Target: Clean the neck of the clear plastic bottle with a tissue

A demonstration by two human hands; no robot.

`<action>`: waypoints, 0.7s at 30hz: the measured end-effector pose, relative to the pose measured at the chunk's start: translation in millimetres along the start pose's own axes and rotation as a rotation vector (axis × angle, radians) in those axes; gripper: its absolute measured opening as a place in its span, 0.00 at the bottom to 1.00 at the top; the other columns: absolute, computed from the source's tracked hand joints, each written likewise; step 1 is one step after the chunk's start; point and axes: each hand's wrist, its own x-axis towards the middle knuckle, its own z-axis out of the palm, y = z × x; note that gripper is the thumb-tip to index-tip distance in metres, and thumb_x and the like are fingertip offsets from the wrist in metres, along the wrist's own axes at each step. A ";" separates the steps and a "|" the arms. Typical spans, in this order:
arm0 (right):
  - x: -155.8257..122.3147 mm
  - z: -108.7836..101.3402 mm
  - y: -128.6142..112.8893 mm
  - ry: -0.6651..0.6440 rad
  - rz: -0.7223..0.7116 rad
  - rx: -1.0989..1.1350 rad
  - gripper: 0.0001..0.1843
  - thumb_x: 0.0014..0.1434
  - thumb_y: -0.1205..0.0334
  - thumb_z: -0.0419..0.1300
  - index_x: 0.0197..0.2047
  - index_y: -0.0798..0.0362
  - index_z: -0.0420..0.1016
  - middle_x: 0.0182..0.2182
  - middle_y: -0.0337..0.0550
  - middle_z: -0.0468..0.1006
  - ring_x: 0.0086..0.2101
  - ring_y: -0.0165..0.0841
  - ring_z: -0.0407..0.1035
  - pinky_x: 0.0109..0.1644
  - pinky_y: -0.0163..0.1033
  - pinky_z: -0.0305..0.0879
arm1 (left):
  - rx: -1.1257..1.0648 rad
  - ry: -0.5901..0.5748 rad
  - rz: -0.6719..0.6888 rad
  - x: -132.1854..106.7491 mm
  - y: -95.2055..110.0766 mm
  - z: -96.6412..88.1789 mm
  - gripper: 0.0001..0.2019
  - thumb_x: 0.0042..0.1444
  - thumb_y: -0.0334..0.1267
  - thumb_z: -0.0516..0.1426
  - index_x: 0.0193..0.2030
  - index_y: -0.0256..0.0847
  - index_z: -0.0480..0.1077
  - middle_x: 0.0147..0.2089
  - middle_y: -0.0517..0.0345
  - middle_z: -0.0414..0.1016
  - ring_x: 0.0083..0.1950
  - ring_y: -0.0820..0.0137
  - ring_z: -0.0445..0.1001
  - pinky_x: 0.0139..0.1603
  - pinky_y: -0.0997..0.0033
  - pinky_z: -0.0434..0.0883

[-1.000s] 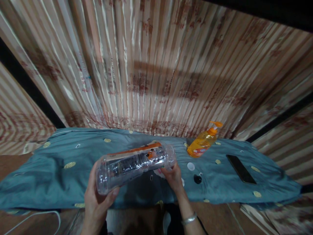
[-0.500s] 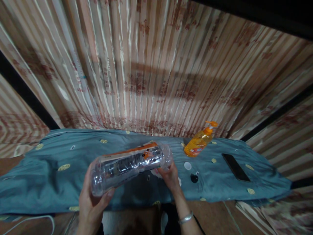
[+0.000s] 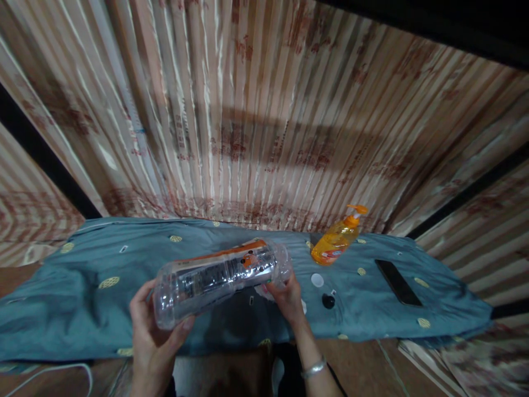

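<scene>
A large clear plastic bottle [image 3: 223, 280] with an orange and silver label lies nearly level between my hands, above the blue cloth. My left hand [image 3: 155, 331] grips its left end, with the thumb on the near side and the fingers behind. Around the right end closes my right hand [image 3: 289, 298], its wrist wearing a silver bangle [image 3: 314, 368]. Partly hidden behind that hand, something white and pinkish [image 3: 264, 292] rests on the cloth. To the right of it lie a white round disc [image 3: 317, 280] and a small black round object [image 3: 328, 301].
An orange pump bottle [image 3: 335, 242] stands at the back right of the blue patterned cloth [image 3: 136, 264]. Farther right lies a black phone [image 3: 398, 282]. Striped curtains [image 3: 248, 110] hang behind and at the sides. A white cable [image 3: 78, 366] runs along the lower left.
The fingers of my left hand have shifted slightly on the bottle's left end and spread a little outward. The bottle and my right hand have stayed nearly still.
</scene>
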 end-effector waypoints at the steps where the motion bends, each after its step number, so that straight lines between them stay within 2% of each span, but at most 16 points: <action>1: -0.1 0.4 0.4 0.006 -0.003 -0.002 0.25 0.54 0.49 0.72 0.52 0.49 0.81 0.41 0.50 0.90 0.39 0.47 0.85 0.43 0.51 0.85 | -0.040 -0.003 -0.036 0.2 1.5 -1.1 0.43 0.43 0.62 0.76 0.64 0.53 0.69 0.52 0.57 0.78 0.43 0.60 0.79 0.36 0.64 0.78; 4: -0.4 1.3 2.5 0.021 -0.008 -0.024 0.25 0.54 0.48 0.72 0.52 0.49 0.81 0.41 0.49 0.90 0.38 0.46 0.85 0.41 0.49 0.85 | -0.123 0.001 -0.121 1.5 5.9 -4.1 0.44 0.38 0.55 0.80 0.61 0.52 0.69 0.52 0.58 0.78 0.44 0.61 0.79 0.38 0.66 0.76; 7: -0.7 1.4 4.7 0.005 0.001 -0.039 0.25 0.55 0.49 0.71 0.54 0.49 0.80 0.41 0.49 0.91 0.38 0.44 0.84 0.42 0.47 0.84 | -0.155 -0.001 -0.152 2.1 10.3 -4.4 0.43 0.37 0.52 0.80 0.60 0.51 0.70 0.50 0.59 0.78 0.44 0.62 0.78 0.39 0.66 0.75; 14: 0.1 0.2 4.8 -0.013 0.014 -0.028 0.26 0.54 0.50 0.71 0.55 0.50 0.80 0.44 0.51 0.91 0.41 0.46 0.85 0.46 0.51 0.84 | -0.161 -0.012 -0.165 0.3 17.6 -2.5 0.42 0.38 0.51 0.80 0.60 0.51 0.69 0.49 0.59 0.79 0.44 0.61 0.79 0.39 0.65 0.77; 18: -0.3 0.4 3.4 -0.008 0.020 0.005 0.24 0.55 0.52 0.71 0.54 0.47 0.80 0.45 0.48 0.91 0.41 0.45 0.85 0.47 0.51 0.84 | -0.151 -0.027 -0.166 0.7 16.1 -4.0 0.43 0.38 0.51 0.80 0.60 0.51 0.69 0.50 0.58 0.79 0.45 0.61 0.80 0.39 0.65 0.78; 21: -0.4 0.6 2.7 0.004 0.020 0.010 0.25 0.53 0.54 0.72 0.53 0.48 0.80 0.45 0.49 0.90 0.42 0.46 0.85 0.49 0.53 0.84 | -0.150 -0.019 -0.158 1.0 13.9 -4.2 0.43 0.38 0.51 0.80 0.60 0.51 0.70 0.50 0.58 0.79 0.45 0.61 0.80 0.41 0.65 0.78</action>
